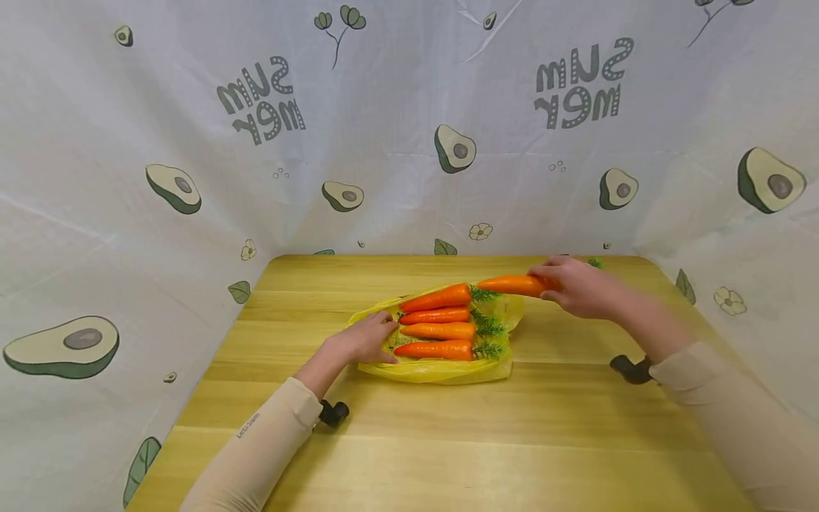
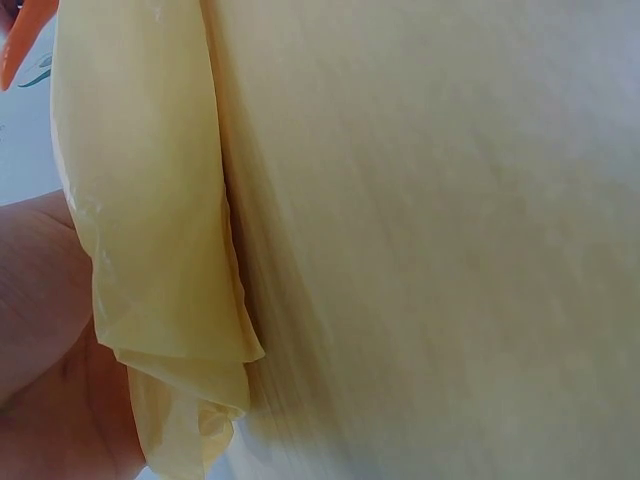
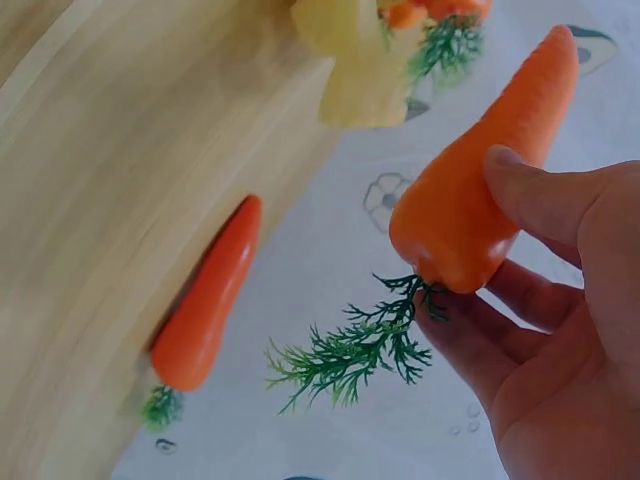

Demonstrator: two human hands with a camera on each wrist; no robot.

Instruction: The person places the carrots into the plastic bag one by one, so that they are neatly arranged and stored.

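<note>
My right hand (image 1: 576, 288) grips an orange carrot (image 3: 490, 170) with leafy green tops, thumb on one side and fingers on the other. The carrot's tip points left, above the right end of a yellow plastic bag (image 1: 441, 371). Several carrots (image 1: 441, 331) lie side by side on the bag, tips left and greens right. At the bag's left end, my left hand (image 1: 367, 338) holds its edge, with fingertips near the carrot tips. Yellow film (image 2: 150, 200) covers part of that hand in the left wrist view, and its fingers are hidden there.
Another carrot (image 3: 205, 300) lies near the edge of the wooden table (image 1: 448, 441), seen in the right wrist view. A white cloth (image 1: 397, 128) with avocado prints hangs behind and beside the table. Black wrist mounts (image 1: 334, 413) stick out by both sleeves.
</note>
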